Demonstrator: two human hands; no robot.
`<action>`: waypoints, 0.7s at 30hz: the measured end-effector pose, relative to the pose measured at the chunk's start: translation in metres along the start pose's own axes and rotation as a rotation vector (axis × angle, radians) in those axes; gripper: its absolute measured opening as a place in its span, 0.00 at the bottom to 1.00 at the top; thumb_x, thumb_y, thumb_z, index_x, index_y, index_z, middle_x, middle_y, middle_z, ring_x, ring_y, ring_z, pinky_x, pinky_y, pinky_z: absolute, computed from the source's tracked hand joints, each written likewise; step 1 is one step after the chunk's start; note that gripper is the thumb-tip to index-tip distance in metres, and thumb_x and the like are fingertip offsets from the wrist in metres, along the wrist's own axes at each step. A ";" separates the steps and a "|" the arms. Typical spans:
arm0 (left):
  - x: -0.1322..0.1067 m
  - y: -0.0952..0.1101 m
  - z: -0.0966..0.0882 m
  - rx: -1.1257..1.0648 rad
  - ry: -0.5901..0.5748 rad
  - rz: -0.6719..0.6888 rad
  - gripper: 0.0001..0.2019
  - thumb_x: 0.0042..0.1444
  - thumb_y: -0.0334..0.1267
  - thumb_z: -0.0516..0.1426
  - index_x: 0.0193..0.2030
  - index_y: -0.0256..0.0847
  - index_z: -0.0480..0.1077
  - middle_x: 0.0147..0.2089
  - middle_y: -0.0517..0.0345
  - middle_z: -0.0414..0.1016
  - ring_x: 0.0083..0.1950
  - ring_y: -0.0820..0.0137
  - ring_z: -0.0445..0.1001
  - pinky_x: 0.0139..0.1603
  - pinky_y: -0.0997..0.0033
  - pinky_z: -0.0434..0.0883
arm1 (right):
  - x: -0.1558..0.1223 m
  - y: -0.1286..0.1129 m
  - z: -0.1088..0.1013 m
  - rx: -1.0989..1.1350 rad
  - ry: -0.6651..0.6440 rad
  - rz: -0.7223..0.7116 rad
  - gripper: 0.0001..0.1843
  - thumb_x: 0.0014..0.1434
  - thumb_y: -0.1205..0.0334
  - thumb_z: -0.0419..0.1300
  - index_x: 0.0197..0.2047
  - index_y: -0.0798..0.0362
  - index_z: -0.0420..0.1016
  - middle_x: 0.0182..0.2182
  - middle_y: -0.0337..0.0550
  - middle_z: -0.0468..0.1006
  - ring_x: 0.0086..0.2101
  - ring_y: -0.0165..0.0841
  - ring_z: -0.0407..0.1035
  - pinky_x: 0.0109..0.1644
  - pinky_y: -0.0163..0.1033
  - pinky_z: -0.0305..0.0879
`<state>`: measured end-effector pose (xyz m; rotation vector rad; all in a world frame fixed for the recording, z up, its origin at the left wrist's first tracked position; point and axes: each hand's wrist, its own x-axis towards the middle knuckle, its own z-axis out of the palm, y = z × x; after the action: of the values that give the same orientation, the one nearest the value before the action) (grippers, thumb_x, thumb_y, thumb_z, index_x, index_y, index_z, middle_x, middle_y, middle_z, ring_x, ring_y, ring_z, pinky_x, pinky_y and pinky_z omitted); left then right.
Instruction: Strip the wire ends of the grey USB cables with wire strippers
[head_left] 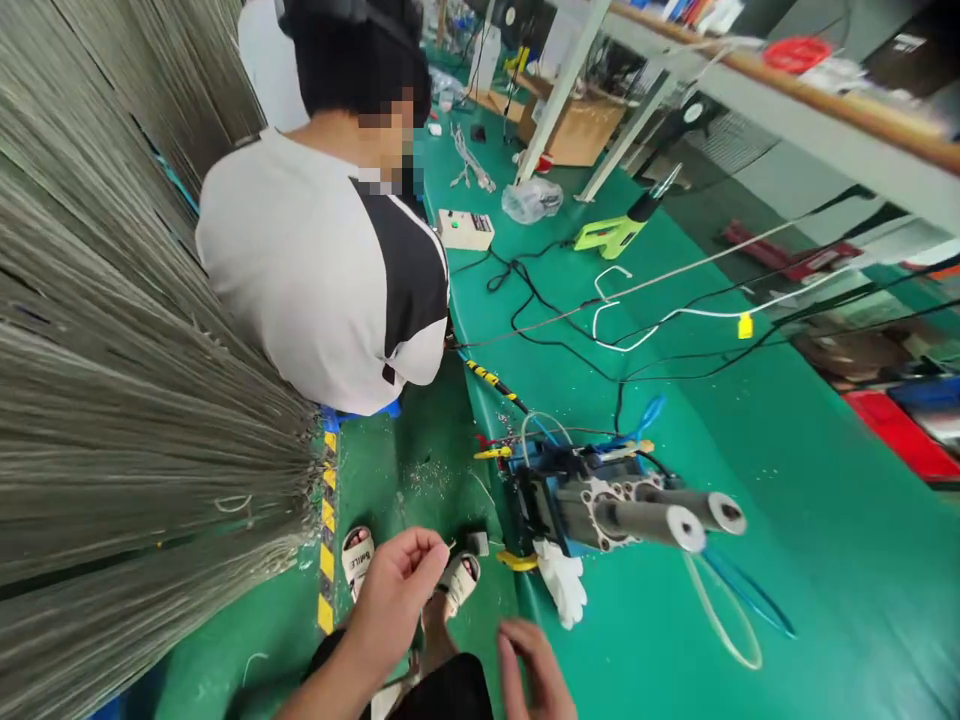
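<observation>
My left hand is held over the floor, thumb and forefinger pinched together. A tiny pale tip shows at the fingertips, too small to name. Lower right, my right hand is partly cut off by the frame's bottom edge. Its fingers are bent with a gap between them, and nothing shows in them. Beyond the hands, on the green table, stands a machine with two grey cylinders and yellow-handled parts at its front. A white glove lies against it, close to my right hand.
On the left hang dense bundles of grey cables. A co-worker in a white and black shirt sits ahead at the green table. A green heat gun, a small box and loose cords lie on it. A shelf stands behind.
</observation>
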<state>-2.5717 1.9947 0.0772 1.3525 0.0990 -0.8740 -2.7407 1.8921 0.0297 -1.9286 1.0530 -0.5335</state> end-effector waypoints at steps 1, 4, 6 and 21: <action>0.002 0.002 -0.002 -0.006 0.002 0.006 0.17 0.50 0.51 0.62 0.27 0.38 0.68 0.20 0.68 0.59 0.22 0.78 0.54 0.22 0.79 0.55 | 0.006 -0.019 0.017 0.176 -0.154 0.110 0.16 0.56 0.46 0.62 0.38 0.49 0.79 0.38 0.50 0.80 0.41 0.45 0.75 0.46 0.48 0.72; 0.008 0.007 -0.008 -0.014 0.011 0.044 0.15 0.53 0.49 0.61 0.28 0.37 0.69 0.24 0.63 0.65 0.26 0.76 0.61 0.28 0.78 0.61 | 0.030 -0.070 0.056 0.553 -0.325 0.353 0.16 0.54 0.49 0.66 0.43 0.47 0.78 0.42 0.48 0.81 0.42 0.41 0.75 0.48 0.45 0.71; 0.013 0.008 -0.012 -0.006 0.023 0.071 0.14 0.55 0.47 0.59 0.29 0.37 0.69 0.26 0.61 0.68 0.29 0.74 0.64 0.30 0.77 0.63 | 0.047 -0.091 0.069 0.612 -0.351 0.403 0.14 0.51 0.51 0.69 0.39 0.48 0.80 0.38 0.45 0.81 0.40 0.38 0.74 0.47 0.42 0.71; 0.026 -0.013 -0.021 -0.267 0.034 -0.028 0.13 0.63 0.46 0.53 0.31 0.40 0.64 0.22 0.67 0.58 0.24 0.77 0.55 0.25 0.77 0.55 | 0.070 -0.095 0.084 0.517 -0.492 0.433 0.11 0.58 0.53 0.63 0.31 0.53 0.74 0.28 0.39 0.73 0.32 0.32 0.66 0.41 0.38 0.64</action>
<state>-2.5528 2.0007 0.0473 1.1187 0.2527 -0.8292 -2.5994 1.9005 0.0615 -1.2353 0.8632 -0.0596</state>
